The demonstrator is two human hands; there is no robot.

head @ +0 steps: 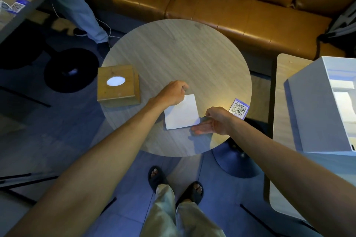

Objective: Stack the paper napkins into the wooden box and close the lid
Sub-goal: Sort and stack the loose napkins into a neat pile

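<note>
A square white stack of paper napkins lies on the round wooden table, near its front edge. My left hand pinches the stack's far left corner. At the stack's near right corner my right hand lies flat on the table, its fingers straight and touching the napkins' edge. The wooden box stands at the table's left edge with its lid down; white shows through the oval hole in the lid. The box is about a hand's width left of my left hand.
A QR code card sits on the table right of my right hand. A brown sofa with cushions runs behind the table. A white open box rests on another table at the right. A person's leg stands at the upper left.
</note>
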